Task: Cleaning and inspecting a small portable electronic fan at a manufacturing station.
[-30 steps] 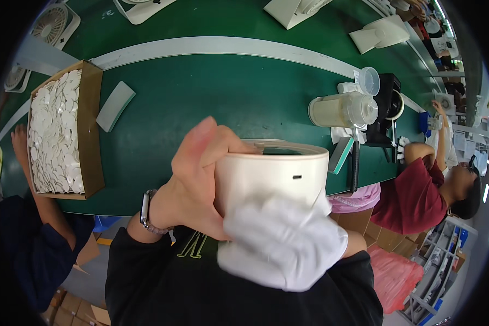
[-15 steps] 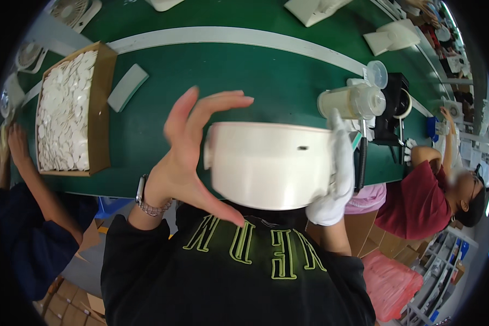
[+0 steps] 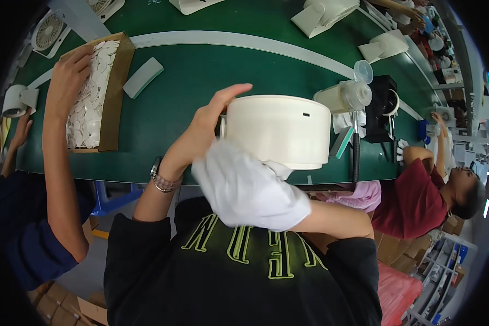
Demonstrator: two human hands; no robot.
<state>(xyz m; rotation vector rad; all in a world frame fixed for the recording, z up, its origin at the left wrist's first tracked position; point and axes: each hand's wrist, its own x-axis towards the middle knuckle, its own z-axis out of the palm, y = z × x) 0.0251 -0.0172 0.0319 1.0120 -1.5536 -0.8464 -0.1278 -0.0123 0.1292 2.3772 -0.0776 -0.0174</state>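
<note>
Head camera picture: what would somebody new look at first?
First, the big white case in the middle, with the bare left grip at its left side and the right grip, in a blurry white glove, low in front. Next, the brown box of white discs at the left, with another person's arm reaching over it.

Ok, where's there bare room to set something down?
Widest on the green bench, between the pale block and the cream jar, beyond the white housing. A smaller patch lies between the disc box and your left hand. It's crowded around the jar and black stand.
</note>
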